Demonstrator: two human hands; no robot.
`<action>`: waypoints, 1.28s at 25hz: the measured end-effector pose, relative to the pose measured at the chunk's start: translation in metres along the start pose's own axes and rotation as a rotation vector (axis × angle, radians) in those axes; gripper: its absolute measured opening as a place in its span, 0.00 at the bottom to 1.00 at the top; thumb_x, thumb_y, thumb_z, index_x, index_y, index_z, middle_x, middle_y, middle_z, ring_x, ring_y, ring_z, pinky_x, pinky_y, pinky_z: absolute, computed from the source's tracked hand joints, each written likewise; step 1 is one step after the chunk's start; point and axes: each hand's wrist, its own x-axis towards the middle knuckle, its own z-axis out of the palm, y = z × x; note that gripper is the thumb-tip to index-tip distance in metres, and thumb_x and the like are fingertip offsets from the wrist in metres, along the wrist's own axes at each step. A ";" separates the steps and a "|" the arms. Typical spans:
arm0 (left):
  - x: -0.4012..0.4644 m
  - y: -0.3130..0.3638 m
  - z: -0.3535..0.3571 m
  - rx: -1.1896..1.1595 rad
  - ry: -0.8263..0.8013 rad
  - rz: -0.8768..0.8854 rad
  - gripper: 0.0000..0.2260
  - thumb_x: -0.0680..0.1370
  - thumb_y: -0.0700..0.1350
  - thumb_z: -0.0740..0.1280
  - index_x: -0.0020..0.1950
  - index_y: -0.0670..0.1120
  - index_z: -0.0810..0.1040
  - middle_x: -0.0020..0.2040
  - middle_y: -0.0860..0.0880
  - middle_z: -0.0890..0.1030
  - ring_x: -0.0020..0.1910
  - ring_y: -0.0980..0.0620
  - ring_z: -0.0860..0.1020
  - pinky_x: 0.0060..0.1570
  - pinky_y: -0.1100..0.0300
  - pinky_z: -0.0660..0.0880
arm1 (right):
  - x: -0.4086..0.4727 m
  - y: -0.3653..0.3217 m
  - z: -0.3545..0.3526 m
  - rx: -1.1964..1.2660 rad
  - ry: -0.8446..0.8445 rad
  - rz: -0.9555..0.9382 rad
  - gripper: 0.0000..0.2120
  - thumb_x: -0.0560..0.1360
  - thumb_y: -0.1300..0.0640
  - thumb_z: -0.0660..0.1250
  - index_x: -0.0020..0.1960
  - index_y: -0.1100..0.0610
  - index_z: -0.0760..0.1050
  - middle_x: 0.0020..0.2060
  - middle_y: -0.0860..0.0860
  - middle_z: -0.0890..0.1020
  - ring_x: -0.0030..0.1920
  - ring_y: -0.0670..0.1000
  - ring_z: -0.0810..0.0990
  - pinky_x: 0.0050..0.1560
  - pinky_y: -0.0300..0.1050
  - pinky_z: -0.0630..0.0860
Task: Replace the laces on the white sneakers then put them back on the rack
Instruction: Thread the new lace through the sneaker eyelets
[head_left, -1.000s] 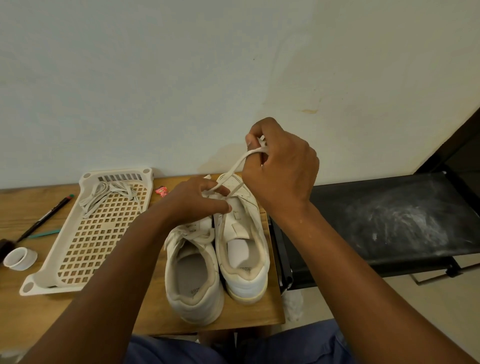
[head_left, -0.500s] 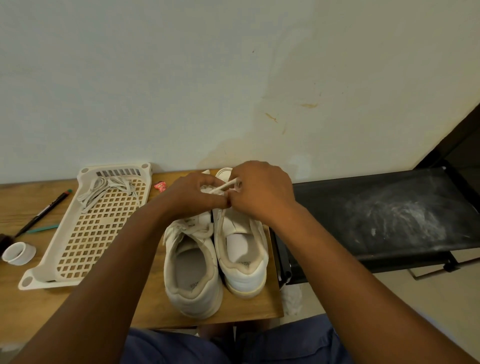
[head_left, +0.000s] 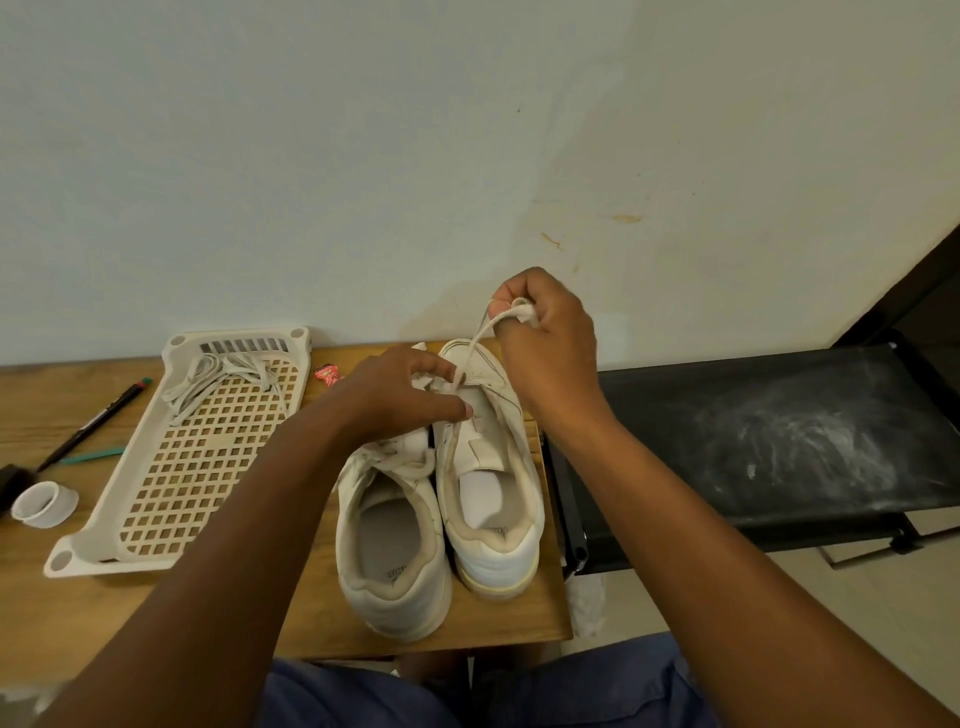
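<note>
two white sneakers (head_left: 441, 499) are set side by side, heels near, on the wooden table (head_left: 62, 613). a white lace (head_left: 470, 353) rising from the right sneaker is gripped in the curled right hand (head_left: 545, 338), while the shoe's far end is pressed by the left hand (head_left: 400, 395) with fingers extended. spare laces (head_left: 218, 382) are heaped at the far end of the white rack (head_left: 171, 467) to the left.

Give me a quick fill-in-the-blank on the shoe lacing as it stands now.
1. The right hand pulls a lace up from the ____ shoe.
2. The left hand rests on that shoe's ____.
3. Loose laces lie in the white ____.

Missing words: right; tongue; tray
</note>
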 end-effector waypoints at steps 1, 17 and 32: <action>0.000 0.000 0.000 -0.003 -0.004 0.004 0.36 0.57 0.69 0.72 0.63 0.59 0.82 0.66 0.53 0.79 0.65 0.49 0.76 0.67 0.44 0.75 | -0.002 -0.001 0.002 0.066 -0.046 0.043 0.12 0.75 0.67 0.61 0.45 0.51 0.76 0.43 0.46 0.83 0.45 0.46 0.82 0.44 0.46 0.79; 0.003 -0.006 0.000 0.045 0.078 0.101 0.12 0.74 0.56 0.76 0.57 0.58 0.85 0.57 0.55 0.82 0.58 0.52 0.78 0.60 0.52 0.74 | 0.006 0.002 -0.015 -0.680 -0.434 -0.127 0.08 0.75 0.52 0.71 0.53 0.47 0.81 0.45 0.46 0.82 0.44 0.49 0.79 0.39 0.44 0.75; -0.012 0.010 -0.007 -0.221 0.146 0.383 0.07 0.77 0.50 0.73 0.46 0.48 0.87 0.44 0.50 0.87 0.49 0.50 0.84 0.57 0.48 0.80 | 0.014 0.012 -0.015 -0.150 -0.324 0.004 0.08 0.73 0.58 0.76 0.52 0.51 0.84 0.44 0.44 0.84 0.45 0.44 0.82 0.43 0.38 0.78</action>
